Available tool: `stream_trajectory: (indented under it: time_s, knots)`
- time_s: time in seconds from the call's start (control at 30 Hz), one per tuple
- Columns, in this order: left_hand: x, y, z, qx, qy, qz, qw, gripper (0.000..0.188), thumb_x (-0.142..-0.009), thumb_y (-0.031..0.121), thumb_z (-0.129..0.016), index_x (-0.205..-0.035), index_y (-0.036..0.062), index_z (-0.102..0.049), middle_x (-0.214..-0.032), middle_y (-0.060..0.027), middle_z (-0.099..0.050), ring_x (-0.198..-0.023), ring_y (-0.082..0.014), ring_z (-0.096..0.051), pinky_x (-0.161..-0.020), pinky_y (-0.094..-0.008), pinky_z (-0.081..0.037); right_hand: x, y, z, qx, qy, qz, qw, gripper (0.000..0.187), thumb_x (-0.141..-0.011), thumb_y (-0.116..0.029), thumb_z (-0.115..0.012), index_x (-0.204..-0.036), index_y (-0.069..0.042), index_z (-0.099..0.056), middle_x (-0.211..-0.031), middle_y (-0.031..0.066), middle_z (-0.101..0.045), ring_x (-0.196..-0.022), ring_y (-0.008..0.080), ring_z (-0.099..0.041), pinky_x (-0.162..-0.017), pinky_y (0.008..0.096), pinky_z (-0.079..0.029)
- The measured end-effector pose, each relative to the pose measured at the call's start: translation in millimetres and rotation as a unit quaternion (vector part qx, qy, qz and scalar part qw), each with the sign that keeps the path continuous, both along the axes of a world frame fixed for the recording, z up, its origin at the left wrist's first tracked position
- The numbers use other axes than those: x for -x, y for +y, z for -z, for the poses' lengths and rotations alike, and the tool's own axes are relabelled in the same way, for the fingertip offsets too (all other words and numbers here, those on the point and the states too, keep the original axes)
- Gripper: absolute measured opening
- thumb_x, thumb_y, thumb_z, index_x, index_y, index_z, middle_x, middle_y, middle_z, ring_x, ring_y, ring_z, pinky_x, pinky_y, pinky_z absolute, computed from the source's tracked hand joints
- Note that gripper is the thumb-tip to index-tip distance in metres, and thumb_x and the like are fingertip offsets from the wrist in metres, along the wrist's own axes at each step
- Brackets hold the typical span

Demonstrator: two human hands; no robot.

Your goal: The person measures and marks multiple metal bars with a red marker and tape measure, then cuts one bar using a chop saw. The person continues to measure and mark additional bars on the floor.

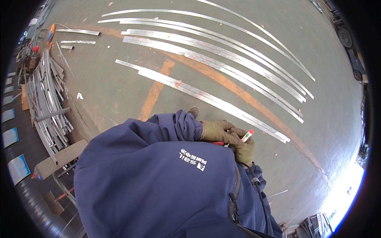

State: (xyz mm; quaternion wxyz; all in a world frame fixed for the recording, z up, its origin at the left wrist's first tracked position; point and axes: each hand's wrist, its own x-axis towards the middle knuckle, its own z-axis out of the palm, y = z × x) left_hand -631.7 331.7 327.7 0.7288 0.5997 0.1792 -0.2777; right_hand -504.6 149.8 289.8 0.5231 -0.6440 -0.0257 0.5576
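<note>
Both my hands wear olive-green work gloves and meet close in front of my dark blue jacket. My right hand (243, 151) is closed around a marker (248, 135) with a white body and a red end, which points up and to the right. Beside it, my left hand (217, 131) is bent, its fingertips touching the right glove. Below the left glove shows a small red thing (218, 143), mostly hidden by the hand and jacket; its kind is unclear. On the floor beyond the hands lie two long, overlapping metal strips (206, 101).
Several more long metal strips (214, 55) lie farther off, roughly parallel. Orange lines (152, 95) cross the green-grey floor (107, 85). At the left stands a heap of metal lengths (49, 103) next to a padded bench (59, 159). Wheels of a vehicle (344, 37) show at the far right.
</note>
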Motion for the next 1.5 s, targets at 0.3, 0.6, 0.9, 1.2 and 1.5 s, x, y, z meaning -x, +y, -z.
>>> stream_trajectory:
  time_s: [0.3, 0.6, 0.9, 1.2, 1.5]
  knots:
    - [4.0, -2.0, 24.2, -0.051, 0.036, -0.004, 0.998, 0.055, -0.093, 0.056, -0.066, -0.123, 0.01, -0.071, -0.109, -0.0086, -0.074, -0.103, -0.02, -0.068, -0.091, -0.0305, -0.05, -19.9, -13.1, -4.1, -0.019, -0.027, 0.091, 0.995, 0.02, -0.097, -0.012, -0.071, -0.113, 0.001, -0.068, -0.086, 0.008, -0.069, -0.046, 0.0098, -0.045, -0.044, 0.029, -0.04]
    - [-4.2, -13.9, 53.3, -0.13, 0.06, -0.003, 0.99, 0.048, -0.095, 0.053, -0.064, -0.116, 0.0113, -0.074, -0.101, -0.0087, -0.075, -0.098, -0.0218, -0.068, -0.091, -0.034, -0.05, -70.1, -51.4, 2.6, -0.043, -0.026, 0.171, 0.984, 0.019, -0.101, -0.013, -0.067, -0.116, -0.003, -0.068, -0.097, 0.0072, -0.07, -0.048, 0.0056, -0.041, -0.047, 0.0247, -0.039]
    - [-38.1, -26.5, 46.4, -0.127, 0.117, 0.023, 0.985, 0.049, -0.092, 0.056, -0.068, -0.119, 0.0156, -0.075, -0.113, -0.012, -0.074, -0.114, -0.027, -0.066, -0.103, -0.038, -0.045, -135.8, -96.9, 13.7, -0.06, -0.044, 0.235, 0.969, 0.024, -0.102, -0.015, -0.066, -0.123, -0.003, -0.068, -0.094, 0.0028, -0.067, -0.05, 0.0038, -0.039, -0.048, 0.023, -0.035]
    - [-65.3, -46.1, 38.2, -0.145, 0.105, -0.003, 0.984, 0.053, -0.088, 0.057, -0.072, -0.117, 0.0129, -0.075, -0.119, -0.0148, -0.073, -0.119, -0.0294, -0.064, -0.108, -0.0402, -0.042, -179.8, -126.0, 28.9, -0.113, 0.005, 0.245, 0.963, 0.025, -0.101, -0.014, -0.067, -0.124, -0.003, -0.068, -0.097, 0.0066, -0.071, -0.049, 0.0048, -0.041, -0.048, 0.024, -0.037]
    - [-76.7, -62.1, 31.4, -0.185, 0.124, -0.009, 0.975, 0.048, -0.09, 0.053, -0.071, -0.117, 0.0134, -0.076, -0.117, -0.0155, -0.074, -0.117, -0.0307, -0.065, -0.107, -0.0414, -0.043, -189.1, -130.2, 29.9, -0.107, 0.011, 0.243, 0.964, 0.025, -0.102, -0.014, -0.065, -0.124, -0.002, -0.067, -0.097, 0.0072, -0.069, -0.05, 0.0045, -0.042, -0.05, 0.0238, -0.039]
